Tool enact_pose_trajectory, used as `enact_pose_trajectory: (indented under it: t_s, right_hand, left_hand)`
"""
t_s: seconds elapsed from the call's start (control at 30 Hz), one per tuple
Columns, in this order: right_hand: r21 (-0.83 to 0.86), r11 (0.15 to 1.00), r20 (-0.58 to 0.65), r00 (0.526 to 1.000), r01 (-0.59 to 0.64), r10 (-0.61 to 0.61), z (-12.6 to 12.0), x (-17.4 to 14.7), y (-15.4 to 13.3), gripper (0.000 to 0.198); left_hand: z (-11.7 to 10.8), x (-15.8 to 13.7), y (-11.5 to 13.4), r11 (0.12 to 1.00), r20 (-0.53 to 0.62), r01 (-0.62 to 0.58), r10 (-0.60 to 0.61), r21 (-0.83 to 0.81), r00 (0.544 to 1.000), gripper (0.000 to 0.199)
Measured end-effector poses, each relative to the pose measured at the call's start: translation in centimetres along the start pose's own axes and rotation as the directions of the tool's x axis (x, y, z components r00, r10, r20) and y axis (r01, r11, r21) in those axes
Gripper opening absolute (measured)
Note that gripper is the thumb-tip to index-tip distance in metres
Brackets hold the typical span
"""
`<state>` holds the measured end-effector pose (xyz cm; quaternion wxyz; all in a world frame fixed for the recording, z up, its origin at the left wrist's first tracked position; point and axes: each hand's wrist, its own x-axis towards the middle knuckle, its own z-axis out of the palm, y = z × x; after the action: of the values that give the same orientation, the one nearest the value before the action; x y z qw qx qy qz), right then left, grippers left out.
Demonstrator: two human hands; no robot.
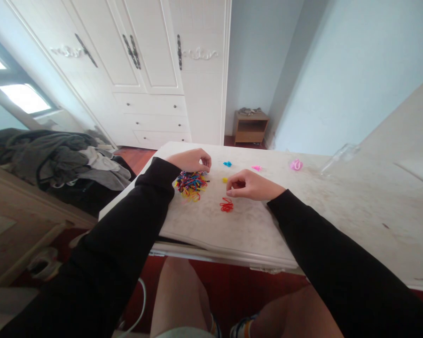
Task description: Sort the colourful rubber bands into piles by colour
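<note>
A heap of thin, many-coloured bands (192, 185), like small elastic hair ties, lies on the white tabletop (211, 232). Over its far edge is my left hand (194, 160), thumb and fingers curled together; whatever they may hold is too small to make out. My right hand (249, 184) hovers to the right with its fingertips pinched, and their contents cannot be seen. Just below those fingertips sits a small pile of red bands (226, 204). A yellow bit (224, 180) shows beside the right fingers, partly hidden. Farther back lie a blue cluster (227, 164) and a pink cluster (256, 167).
At the table's far right are a pink bundle (296, 165) and a clear plastic container (340, 159). Dark clothes (56, 155) are heaped to the left. A white wardrobe (155, 61) and a small wooden cabinet (251, 129) stand beyond the table.
</note>
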<state>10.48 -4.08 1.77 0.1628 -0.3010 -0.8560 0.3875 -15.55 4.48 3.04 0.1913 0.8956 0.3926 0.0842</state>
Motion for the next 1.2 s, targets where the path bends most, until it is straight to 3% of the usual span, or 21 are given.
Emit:
enact_pose_trajectory:
  t_s: [0.23,0.33,0.43,0.53,0.67,0.77,0.97,1.2]
  right_hand:
    - [-0.006,1.000,-0.017,1.000,0.004,-0.004,0.1,0.1,0.3,0.024]
    - [-0.006,1.000,-0.039,0.999,-0.001,0.000,0.3,0.2,0.4,0.024]
    - [-0.071,0.997,-0.182,0.983,-0.041,0.028,0.4,0.4,0.6,0.019]
    - [-0.179,0.977,-0.370,0.928,-0.114,0.040,0.4,0.7,0.8,0.013]
    - [-0.272,0.951,-0.485,0.874,-0.145,-0.005,0.2,0.9,1.1,0.008]
    - [-0.265,0.956,-0.511,0.859,-0.125,-0.029,0.2,1.0,1.2,0.009]
    - [-0.232,0.971,-0.488,0.871,-0.060,-0.063,0.5,1.1,1.0,0.014]
    - [-0.279,0.954,-0.521,0.852,-0.112,-0.052,0.5,1.1,0.8,0.013]
  left_hand:
    - [-0.1,0.0,0.1,0.995,-0.063,-0.096,0.095,-0.018,0.993,0.008]
    - [0.0,-0.1,0.4,0.987,-0.104,-0.123,0.112,-0.100,0.988,0.007]
    - [0.2,-0.1,0.9,0.962,-0.119,-0.098,0.069,-0.257,0.991,0.012]
    - [0.6,0.0,1.4,0.916,-0.130,-0.082,0.033,-0.392,0.991,0.020]
    - [1.3,0.3,1.9,0.861,-0.197,-0.137,0.044,-0.491,0.980,0.029]
    - [1.9,0.5,2.4,0.828,-0.205,-0.166,0.063,-0.536,0.977,0.031]
    - [2.5,0.5,3.2,0.762,-0.174,-0.203,0.119,-0.615,0.977,0.030]
    - [2.6,0.6,3.0,0.819,-0.197,-0.200,0.109,-0.537,0.974,0.026]
